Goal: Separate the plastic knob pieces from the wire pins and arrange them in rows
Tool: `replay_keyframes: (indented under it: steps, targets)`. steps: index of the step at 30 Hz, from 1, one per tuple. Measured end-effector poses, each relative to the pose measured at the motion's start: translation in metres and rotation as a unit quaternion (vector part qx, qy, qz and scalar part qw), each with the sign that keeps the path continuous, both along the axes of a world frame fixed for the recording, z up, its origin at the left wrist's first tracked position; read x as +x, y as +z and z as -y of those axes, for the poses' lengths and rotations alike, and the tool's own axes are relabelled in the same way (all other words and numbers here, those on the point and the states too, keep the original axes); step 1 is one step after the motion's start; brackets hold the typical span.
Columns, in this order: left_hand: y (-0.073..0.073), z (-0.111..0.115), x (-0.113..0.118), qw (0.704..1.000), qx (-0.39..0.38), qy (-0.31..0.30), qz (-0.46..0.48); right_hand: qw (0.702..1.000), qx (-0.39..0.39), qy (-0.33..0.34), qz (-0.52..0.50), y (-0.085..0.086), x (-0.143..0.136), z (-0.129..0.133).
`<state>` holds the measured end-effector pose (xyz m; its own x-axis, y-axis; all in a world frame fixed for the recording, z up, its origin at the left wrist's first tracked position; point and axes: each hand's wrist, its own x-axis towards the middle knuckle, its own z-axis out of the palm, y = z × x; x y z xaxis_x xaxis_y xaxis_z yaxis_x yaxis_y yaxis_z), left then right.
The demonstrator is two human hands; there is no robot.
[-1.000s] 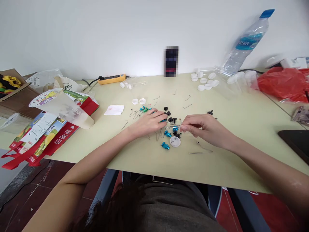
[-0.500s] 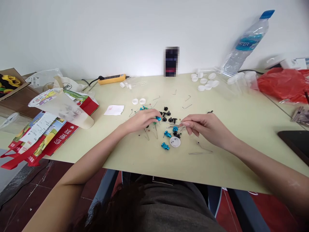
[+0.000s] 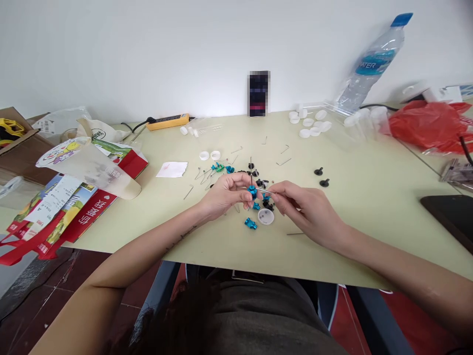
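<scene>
Blue part (image 3: 252,193): held up betw. both hands, over the small-parts cluster at mid-surface (image 3: 221,246). Finish: glossy, metallic blue. Body: approx. round; lower portion partly hidden by L fingers. A thin dark pin (image 3: 251,170) stands approx. vert. above the part; pin joint not resolvable.

L hand (image 3: 232,193): gripping blue part, thumb vs. fingers, from L side. R hand (image 3: 308,212): pinching a thin silver rod (image 3: 265,191) betw. thumb & fingers. Rod lies approx. horiz., tip at R side of part; whether tip is seated, cannot tell.

Near limits: white dish (image 3: 266,216) w/ small dark bits, below the rod; loose blue piece (image 3: 251,224) just L of dish, lower. Black knobs (image 3: 324,183) near R hand, far side.

Edges: near edge of surface runs in front of person's shirt (image 3: 277,315); a bare strip lies betw. loose blue piece and this edge. Far side: bounded by wall (image 3: 185,49), w/ phone (image 3: 258,96) upright against it. L limit: tilted cup (image 3: 114,172). R limit: dark tablet (image 3: 449,217), cut off by frame; bare room betw. knobs & tablet.
</scene>
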<state>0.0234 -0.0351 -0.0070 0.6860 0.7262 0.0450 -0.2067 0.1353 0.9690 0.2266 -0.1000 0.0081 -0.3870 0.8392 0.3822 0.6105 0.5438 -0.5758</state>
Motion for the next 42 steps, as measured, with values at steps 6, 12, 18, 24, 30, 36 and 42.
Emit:
replay_keyframes:
  steps: [6, 12, 18, 24, 30, 36, 42]
  targets:
    - [-0.002, 0.005, 0.001, 1.000, 0.017, 0.023, -0.003, 1.000, -0.001, 0.004, 0.007, -0.002, -0.002, 0.002]
    - [-0.002, 0.008, 0.002, 0.997, 0.042, 0.059, -0.015, 0.996, -0.077, -0.010, -0.036, -0.001, -0.002, 0.001]
    - [0.004, 0.006, -0.004, 0.998, 0.042, 0.051, -0.017, 0.995, -0.074, -0.030, -0.056, -0.001, -0.001, 0.001]
    - [0.005, 0.006, -0.006, 1.000, 0.001, -0.010, -0.019, 0.994, -0.074, -0.045, -0.063, -0.001, -0.001, 0.000]
    - [0.003, 0.009, -0.002, 0.995, 0.071, 0.012, -0.074, 0.990, -0.111, -0.019, -0.085, 0.000, -0.002, -0.001]
    - [0.007, 0.010, -0.001, 0.987, 0.124, 0.041, -0.097, 0.975, -0.174, -0.011, -0.138, 0.003, -0.004, 0.001]
    - [0.000, 0.018, 0.001, 0.956, 0.237, 0.110, -0.135, 0.917, -0.317, 0.032, -0.240, 0.002, -0.009, 0.001]
